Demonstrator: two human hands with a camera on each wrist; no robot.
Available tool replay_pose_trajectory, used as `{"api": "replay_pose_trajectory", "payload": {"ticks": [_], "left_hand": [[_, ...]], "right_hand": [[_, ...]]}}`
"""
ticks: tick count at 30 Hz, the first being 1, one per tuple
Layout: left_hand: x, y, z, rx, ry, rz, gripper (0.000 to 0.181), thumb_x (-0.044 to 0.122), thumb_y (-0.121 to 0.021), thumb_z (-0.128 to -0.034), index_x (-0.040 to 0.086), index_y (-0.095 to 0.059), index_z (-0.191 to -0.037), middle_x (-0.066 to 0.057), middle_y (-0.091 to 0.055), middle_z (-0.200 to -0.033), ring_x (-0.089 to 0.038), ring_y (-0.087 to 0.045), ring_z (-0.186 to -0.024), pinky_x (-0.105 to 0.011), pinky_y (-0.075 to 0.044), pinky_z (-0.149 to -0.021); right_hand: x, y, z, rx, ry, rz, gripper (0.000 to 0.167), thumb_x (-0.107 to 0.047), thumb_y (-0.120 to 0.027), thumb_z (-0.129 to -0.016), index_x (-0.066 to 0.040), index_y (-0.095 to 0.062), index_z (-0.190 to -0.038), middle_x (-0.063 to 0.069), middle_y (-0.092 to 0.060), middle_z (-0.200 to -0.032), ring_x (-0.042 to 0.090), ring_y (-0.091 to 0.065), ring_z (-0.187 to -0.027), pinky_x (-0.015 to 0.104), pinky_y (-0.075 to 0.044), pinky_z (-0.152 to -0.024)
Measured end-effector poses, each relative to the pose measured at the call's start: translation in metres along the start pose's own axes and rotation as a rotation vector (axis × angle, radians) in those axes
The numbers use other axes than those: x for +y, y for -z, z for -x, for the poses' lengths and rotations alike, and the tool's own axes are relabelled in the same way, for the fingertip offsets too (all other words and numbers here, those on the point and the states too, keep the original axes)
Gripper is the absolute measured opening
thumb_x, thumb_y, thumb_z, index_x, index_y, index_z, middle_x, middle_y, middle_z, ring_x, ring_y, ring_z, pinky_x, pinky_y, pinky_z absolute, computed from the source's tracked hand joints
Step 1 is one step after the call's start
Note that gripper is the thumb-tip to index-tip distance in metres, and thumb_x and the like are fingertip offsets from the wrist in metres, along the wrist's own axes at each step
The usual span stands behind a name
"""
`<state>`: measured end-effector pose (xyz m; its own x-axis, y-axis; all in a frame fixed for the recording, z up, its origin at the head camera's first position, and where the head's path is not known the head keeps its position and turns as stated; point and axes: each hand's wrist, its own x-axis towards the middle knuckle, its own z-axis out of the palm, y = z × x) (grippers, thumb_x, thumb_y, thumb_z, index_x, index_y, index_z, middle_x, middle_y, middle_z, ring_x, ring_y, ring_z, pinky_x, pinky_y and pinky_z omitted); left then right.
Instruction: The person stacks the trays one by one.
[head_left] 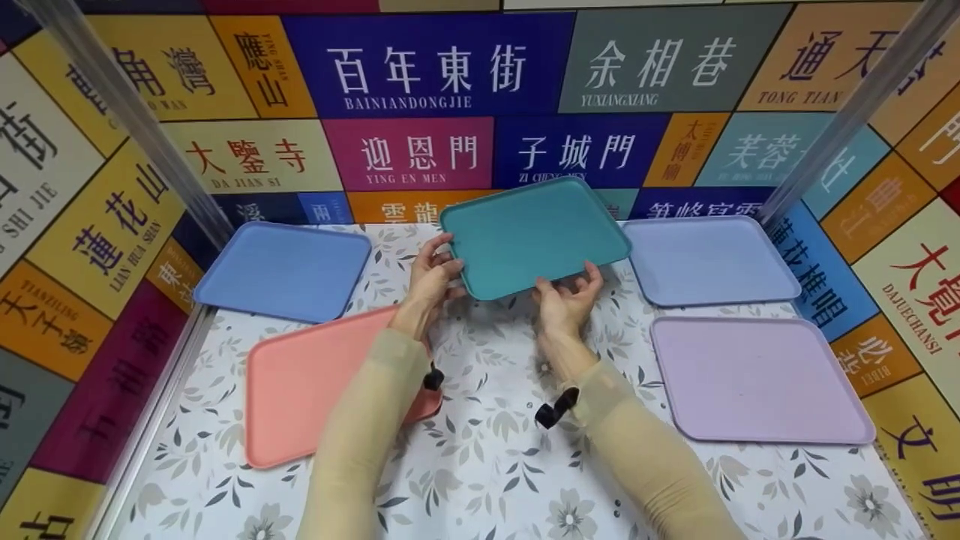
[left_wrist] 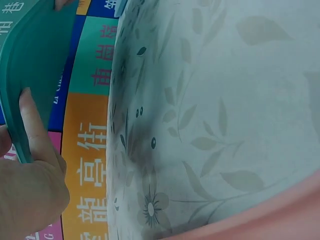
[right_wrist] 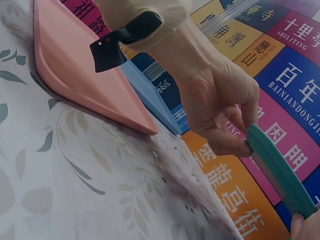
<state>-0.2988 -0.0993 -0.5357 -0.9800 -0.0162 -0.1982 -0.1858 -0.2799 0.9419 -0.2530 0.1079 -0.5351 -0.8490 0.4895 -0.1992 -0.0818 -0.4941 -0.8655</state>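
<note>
A teal rectangular tray (head_left: pixel 536 236) is held tilted above the far part of the table. My left hand (head_left: pixel 433 281) grips its left edge, thumb on one face and fingers on the other. At the near right edge my right hand (head_left: pixel 566 300) pinches the rim. From the left wrist view, the left hand (left_wrist: pixel 35 170) has a finger stretched along the underside of the tray (left_wrist: pixel 37 60). The right wrist view shows the left hand (right_wrist: pixel 220 100) pinching one end of the tray (right_wrist: pixel 282 172), with the right hand (right_wrist: pixel 307 227) partly visible at the other.
A blue tray (head_left: pixel 289 270) lies at the back left, with a coral tray (head_left: pixel 300 390) in front of it, partly behind my left arm. On the right sit a periwinkle tray (head_left: pixel 712 259) and a lilac tray (head_left: pixel 761 379). Printed panels (head_left: pixel 420 60) wall the floral-covered table (head_left: pixel 480 465).
</note>
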Motion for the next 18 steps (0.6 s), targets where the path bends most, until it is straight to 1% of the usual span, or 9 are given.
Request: {"api": "replay_pose_trajectory", "payload": {"ticks": [3,5,7,9,12,14,15,18], "left_hand": [[0.001,-0.002,0.002,-0.014,-0.002,-0.027,0.059,0.002,-0.067,-0.1050,0.027,-0.061,-0.159,-0.006,-0.065,-0.128,-0.018,-0.075,-0.091,-0.051,-0.070,-0.080],[0.002,-0.003,0.002,-0.024,-0.002,-0.048,0.062,0.002,-0.068,-0.1042,0.027,-0.060,-0.160,-0.008,-0.065,-0.135,-0.019,-0.076,-0.096,-0.059,-0.070,-0.090],[0.005,-0.003,0.002,-0.032,-0.001,-0.068,0.064,0.003,-0.069,-0.1033,0.027,-0.059,-0.162,-0.011,-0.064,-0.144,-0.020,-0.076,-0.101,-0.061,-0.068,-0.098],[0.009,-0.002,0.001,-0.036,-0.004,-0.075,0.066,0.003,-0.070,-0.1033,0.026,-0.057,-0.164,-0.015,-0.061,-0.154,-0.023,-0.076,-0.107,-0.060,-0.069,-0.100],[0.018,0.004,-0.002,-0.034,-0.010,-0.082,0.065,0.005,-0.070,-0.1047,0.023,-0.056,-0.166,-0.019,-0.055,-0.163,-0.028,-0.075,-0.115,-0.052,-0.071,-0.097],[0.025,0.009,-0.005,-0.032,-0.011,-0.077,0.062,0.007,-0.070,-0.1062,0.021,-0.056,-0.166,-0.020,-0.054,-0.165,-0.030,-0.075,-0.119,-0.051,-0.071,-0.097],[0.029,0.013,-0.006,-0.035,-0.009,-0.074,0.061,0.008,-0.069,-0.1069,0.020,-0.055,-0.166,-0.020,-0.054,-0.165,-0.031,-0.075,-0.121,-0.052,-0.070,-0.100],[0.040,0.022,-0.010,-0.047,-0.004,-0.094,0.057,0.012,-0.069,-0.1085,0.020,-0.057,-0.164,-0.019,-0.057,-0.164,-0.031,-0.075,-0.123,-0.052,-0.069,-0.102]], "right_hand": [[-0.005,0.003,-0.001,-0.008,0.016,0.004,0.092,0.021,-0.070,-0.093,-0.020,-0.033,-0.167,0.003,-0.037,-0.135,0.019,-0.060,-0.083,0.031,-0.065,-0.069],[-0.009,0.005,-0.002,-0.017,0.025,0.006,0.092,0.021,-0.069,-0.094,-0.020,-0.033,-0.167,0.003,-0.040,-0.134,0.019,-0.062,-0.082,0.032,-0.065,-0.069],[-0.013,0.008,-0.003,-0.028,0.027,0.007,0.091,0.021,-0.069,-0.094,-0.021,-0.034,-0.167,0.003,-0.041,-0.132,0.019,-0.062,-0.081,0.032,-0.065,-0.069],[-0.016,0.011,-0.004,-0.041,0.018,0.005,0.090,0.021,-0.069,-0.095,-0.021,-0.035,-0.166,0.002,-0.041,-0.130,0.019,-0.061,-0.081,0.032,-0.064,-0.067],[-0.021,0.018,-0.008,-0.061,-0.006,0.004,0.089,0.022,-0.068,-0.094,-0.021,-0.037,-0.165,0.000,-0.039,-0.123,0.017,-0.060,-0.079,0.030,-0.061,-0.063],[-0.024,0.024,-0.011,-0.077,-0.021,0.010,0.087,0.022,-0.067,-0.094,-0.021,-0.037,-0.164,-0.002,-0.039,-0.120,0.016,-0.060,-0.076,0.029,-0.059,-0.061],[-0.026,0.027,-0.013,-0.085,-0.028,0.017,0.086,0.022,-0.067,-0.094,-0.020,-0.038,-0.164,-0.002,-0.039,-0.118,0.015,-0.061,-0.075,0.028,-0.059,-0.061],[-0.031,0.038,-0.018,-0.124,-0.052,0.051,0.085,0.021,-0.066,-0.095,-0.020,-0.038,-0.164,-0.004,-0.041,-0.117,0.013,-0.062,-0.073,0.027,-0.060,-0.062]]}}
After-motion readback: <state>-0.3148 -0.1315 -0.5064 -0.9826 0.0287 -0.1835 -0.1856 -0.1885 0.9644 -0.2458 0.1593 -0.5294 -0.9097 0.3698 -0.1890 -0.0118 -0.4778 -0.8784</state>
